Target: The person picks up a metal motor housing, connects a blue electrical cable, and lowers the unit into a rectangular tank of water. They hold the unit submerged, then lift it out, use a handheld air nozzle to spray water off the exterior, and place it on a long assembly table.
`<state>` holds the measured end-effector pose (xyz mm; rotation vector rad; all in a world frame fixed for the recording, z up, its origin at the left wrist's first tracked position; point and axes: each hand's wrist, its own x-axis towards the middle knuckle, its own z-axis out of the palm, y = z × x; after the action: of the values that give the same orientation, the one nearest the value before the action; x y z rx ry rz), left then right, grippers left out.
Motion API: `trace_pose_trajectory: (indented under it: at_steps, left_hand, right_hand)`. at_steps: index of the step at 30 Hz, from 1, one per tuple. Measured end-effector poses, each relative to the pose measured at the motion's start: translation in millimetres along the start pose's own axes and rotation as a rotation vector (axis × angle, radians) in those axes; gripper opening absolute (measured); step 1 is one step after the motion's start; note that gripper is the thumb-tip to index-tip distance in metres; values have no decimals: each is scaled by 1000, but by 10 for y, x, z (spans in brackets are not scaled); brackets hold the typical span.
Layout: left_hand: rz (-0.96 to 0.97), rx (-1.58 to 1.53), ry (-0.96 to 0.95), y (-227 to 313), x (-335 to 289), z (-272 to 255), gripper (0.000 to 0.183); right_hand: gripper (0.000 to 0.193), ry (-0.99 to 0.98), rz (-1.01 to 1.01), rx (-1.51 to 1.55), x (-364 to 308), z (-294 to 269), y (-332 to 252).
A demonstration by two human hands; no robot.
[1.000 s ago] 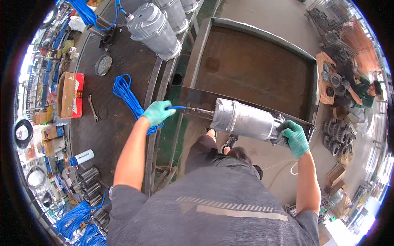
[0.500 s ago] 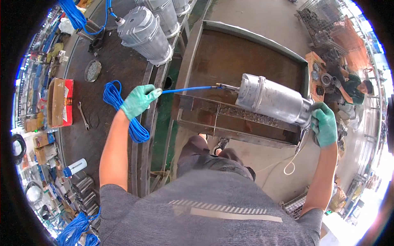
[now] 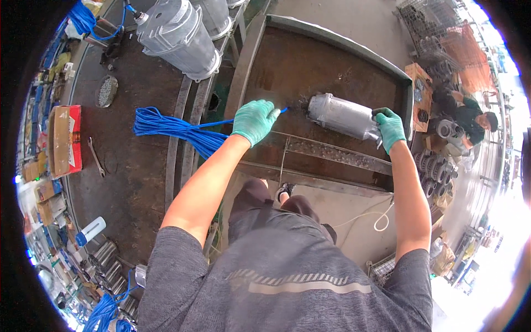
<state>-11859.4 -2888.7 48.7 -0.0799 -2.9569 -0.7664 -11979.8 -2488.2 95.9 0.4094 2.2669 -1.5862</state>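
A grey metal submersible pump (image 3: 344, 116) is tilted on its side over the brown bottom of a rectangular metal tank (image 3: 310, 61). My right hand (image 3: 390, 130), in a green glove, is closed on the pump's right end. My left hand (image 3: 255, 122), also gloved in green, grips a blue cable (image 3: 166, 123) near the pump's left end. A short piece of that cable sticks out past my left fingers toward the pump. The rest trails left as a bundled coil across the bench edge. Whether the pump touches the tank bottom, I cannot tell.
More grey pumps (image 3: 180, 41) stand on the far side of the dark bench (image 3: 130, 177). On it are a wrench (image 3: 97, 157), a red-and-brown box (image 3: 65, 141), a dish of small parts (image 3: 107, 91) and a bottle (image 3: 90, 231). A co-worker (image 3: 473, 124) is at the right.
The pump has moved lower into the tank, with my right hand on its end. My left hand has moved right toward the pump, dragging the blue coil over the bench edge.
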Motion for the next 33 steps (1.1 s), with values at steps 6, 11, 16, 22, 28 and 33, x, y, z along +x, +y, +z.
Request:
trace_pose_trajectory:
  at_steps: [6, 11, 16, 22, 28, 33]
  left_hand:
    - [-356, 68, -69, 141, 114, 33, 32]
    - [-378, 107, -47, 197, 143, 46, 35]
    - [-394, 180, -114, 203, 173, 107, 37]
    - [-420, 247, -201, 215, 180, 123, 38]
    - [-441, 291, -237, 235, 215, 162, 38]
    - [-492, 315, -277, 295, 258, 133, 39]
  right_hand:
    - [17, -8, 87, -8, 201, 155, 265]
    - [15, -54, -35, -210, 427, 209, 592]
    - [30, -31, -318, -833, 504, 188, 674]
    - [25, -119, -338, -1235, 440, 182, 479]
    - [19, -76, -292, -1228, 613, 141, 776]
    - [20, -63, -296, -1220, 658, 149, 826]
